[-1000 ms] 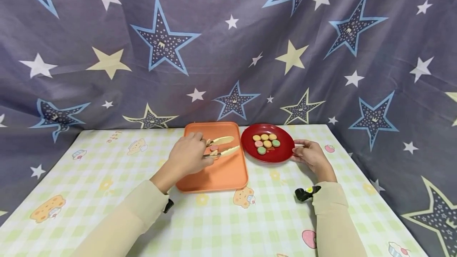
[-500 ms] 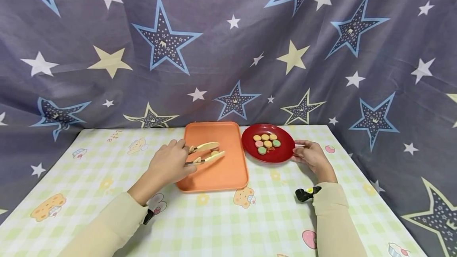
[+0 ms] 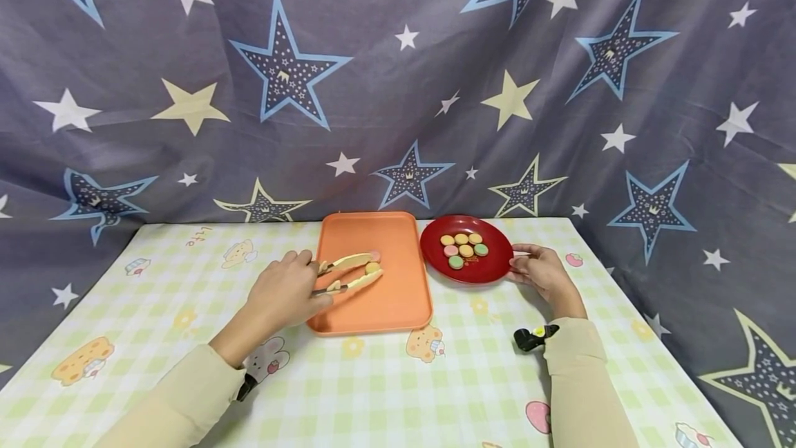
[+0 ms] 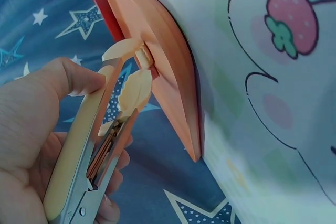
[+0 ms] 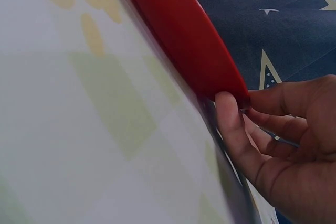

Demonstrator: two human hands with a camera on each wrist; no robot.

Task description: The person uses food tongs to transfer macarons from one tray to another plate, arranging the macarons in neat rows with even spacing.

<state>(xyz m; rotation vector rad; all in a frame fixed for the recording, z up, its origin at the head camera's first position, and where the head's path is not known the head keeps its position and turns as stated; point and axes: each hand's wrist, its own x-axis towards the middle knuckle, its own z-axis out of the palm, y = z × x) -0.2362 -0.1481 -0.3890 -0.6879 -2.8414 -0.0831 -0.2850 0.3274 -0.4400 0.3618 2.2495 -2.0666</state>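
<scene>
My left hand [image 3: 285,290] grips a pair of cream-tipped tongs [image 4: 79,145] over the orange tray [image 3: 392,310]. Between the spread tips of the tongs sits a yellow macaron [image 3: 372,267] on the tray; whether the tips touch it I cannot tell. A pink macaron [image 3: 375,255] lies just behind it, by the far tip. My right hand [image 3: 542,272] pinches the right rim of a dark red plate [image 3: 497,265] between thumb and fingers, as the right wrist view shows too. Several yellow, pink and green macarons [image 3: 466,251] rest on that plate.
The tray and plate stand side by side at the back of a table covered by a green-checked cloth [image 3: 373,393]. Behind the table hangs a grey curtain with stars [image 3: 373,88].
My left hand has drawn back to the left with the tongs, and their tips now lie around the yellow macaron. The right hand and the plate have stayed in place.
</scene>
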